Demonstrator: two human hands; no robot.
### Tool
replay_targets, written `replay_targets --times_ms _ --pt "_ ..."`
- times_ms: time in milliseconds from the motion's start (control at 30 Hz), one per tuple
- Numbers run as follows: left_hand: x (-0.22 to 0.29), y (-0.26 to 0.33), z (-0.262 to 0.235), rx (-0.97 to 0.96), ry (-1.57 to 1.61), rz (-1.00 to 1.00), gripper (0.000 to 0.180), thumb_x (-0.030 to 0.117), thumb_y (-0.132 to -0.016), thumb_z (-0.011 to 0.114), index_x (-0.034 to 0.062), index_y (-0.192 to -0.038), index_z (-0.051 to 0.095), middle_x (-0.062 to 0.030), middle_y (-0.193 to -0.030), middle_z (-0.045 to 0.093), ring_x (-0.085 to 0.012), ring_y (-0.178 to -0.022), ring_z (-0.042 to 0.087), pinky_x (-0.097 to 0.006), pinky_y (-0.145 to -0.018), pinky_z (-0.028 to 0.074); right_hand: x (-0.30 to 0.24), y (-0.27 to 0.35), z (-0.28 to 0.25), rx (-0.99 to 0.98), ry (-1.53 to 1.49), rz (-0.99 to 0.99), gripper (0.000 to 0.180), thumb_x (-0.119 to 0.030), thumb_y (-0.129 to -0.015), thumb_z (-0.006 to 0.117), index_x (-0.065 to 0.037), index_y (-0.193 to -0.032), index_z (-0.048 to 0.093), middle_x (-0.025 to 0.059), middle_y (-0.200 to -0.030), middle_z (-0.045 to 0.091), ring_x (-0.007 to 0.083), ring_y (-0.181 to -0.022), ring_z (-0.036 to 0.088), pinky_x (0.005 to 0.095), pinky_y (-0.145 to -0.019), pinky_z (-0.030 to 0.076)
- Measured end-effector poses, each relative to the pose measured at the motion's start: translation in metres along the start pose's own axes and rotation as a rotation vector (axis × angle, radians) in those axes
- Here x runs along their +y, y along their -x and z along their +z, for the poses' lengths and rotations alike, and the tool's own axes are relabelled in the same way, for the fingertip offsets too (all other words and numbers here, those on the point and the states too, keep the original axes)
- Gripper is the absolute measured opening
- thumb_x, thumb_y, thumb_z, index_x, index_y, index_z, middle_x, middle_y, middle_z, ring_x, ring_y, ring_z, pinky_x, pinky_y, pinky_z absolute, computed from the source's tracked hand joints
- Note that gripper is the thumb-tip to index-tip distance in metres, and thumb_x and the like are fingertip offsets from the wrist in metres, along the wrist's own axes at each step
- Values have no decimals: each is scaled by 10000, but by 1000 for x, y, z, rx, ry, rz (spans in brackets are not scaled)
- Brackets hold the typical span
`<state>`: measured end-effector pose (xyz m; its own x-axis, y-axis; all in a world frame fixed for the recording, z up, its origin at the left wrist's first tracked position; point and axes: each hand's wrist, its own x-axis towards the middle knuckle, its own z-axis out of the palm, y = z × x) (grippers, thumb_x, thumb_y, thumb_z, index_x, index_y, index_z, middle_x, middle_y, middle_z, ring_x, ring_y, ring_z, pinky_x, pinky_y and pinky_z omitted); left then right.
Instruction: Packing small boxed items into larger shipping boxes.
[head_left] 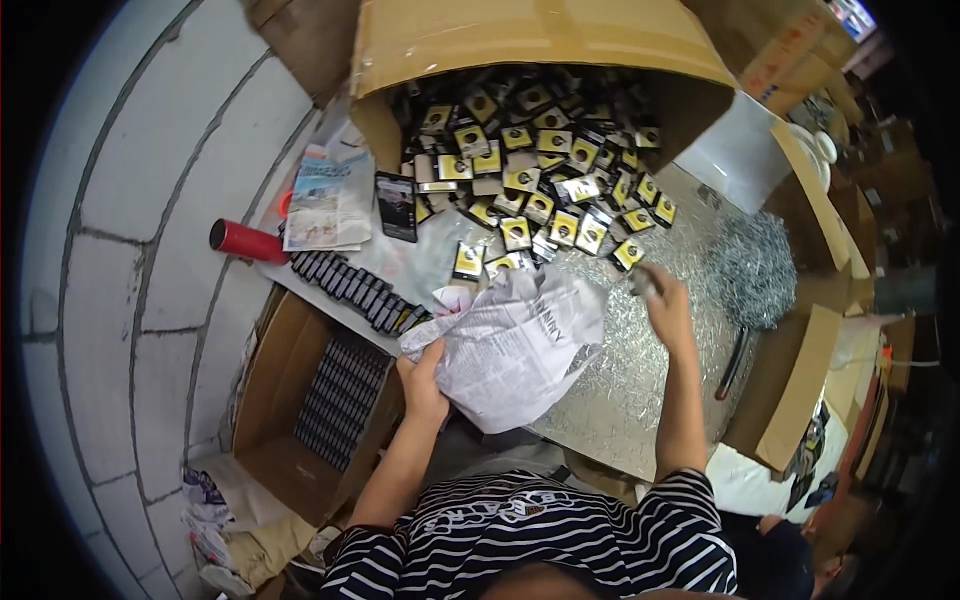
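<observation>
My left hand [424, 387] is closed on the left edge of a crumpled sheet of newspaper [515, 345], which bulges up over the near part of the table. To the right of the sheet, above the table, my right hand [662, 300] has its fingers drawn together. Whatever they hold, if anything, is too small and blurred to name. Just beyond both hands lies a heap of small yellow-and-black boxes [514, 233], spilling from a large cardboard carton [540, 40] tipped on its side. One of these boxes [627, 254] lies close to my right fingertips.
A phone [397, 207] and a folded newspaper [328, 200] lie at the left, near a red cylinder [247, 241] and a row of small black boxes [352, 288]. Below stands an open carton [280, 400] of stacked boxes. Tangled silvery pieces [755, 270] pile at the right, beside a dark-handled tool [734, 365].
</observation>
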<state>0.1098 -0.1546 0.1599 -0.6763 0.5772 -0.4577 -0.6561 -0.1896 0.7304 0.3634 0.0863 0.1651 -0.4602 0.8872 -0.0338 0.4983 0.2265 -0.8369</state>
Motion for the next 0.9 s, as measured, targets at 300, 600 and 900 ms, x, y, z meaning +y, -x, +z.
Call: replay_targets --times_ms 300,600,900 --pt "-30 4 15 -210 -222 131 304 125 -875 600 -26 -1137 570 -75 -1053 619 -164 -948 575 -297 -876 438 -62 95 135 -366 -413 -80 680 -325 -739 753 19 -1271 505 158 -1252 565 249 -1187 509 370 -1011 375" --pt "-28 37 10 -630 -301 28 676 267 -849 680 -20 -1355 338 -96 -1265 496 -182 -1141 489 -342 -972 396 -58 96 133 144 -532 124 428 -154 -740 753 28 -1098 606 66 -1009 669 144 -906 615 287 -823 476" --pt "-19 44 -27 -663 -523 299 763 228 -769 770 -23 -1343 336 -109 -1257 491 -176 -1159 483 -341 -997 382 -82 172 171 140 -385 33 520 -98 -783 691 46 -1242 495 97 -1096 626 152 -964 579 283 -856 452"
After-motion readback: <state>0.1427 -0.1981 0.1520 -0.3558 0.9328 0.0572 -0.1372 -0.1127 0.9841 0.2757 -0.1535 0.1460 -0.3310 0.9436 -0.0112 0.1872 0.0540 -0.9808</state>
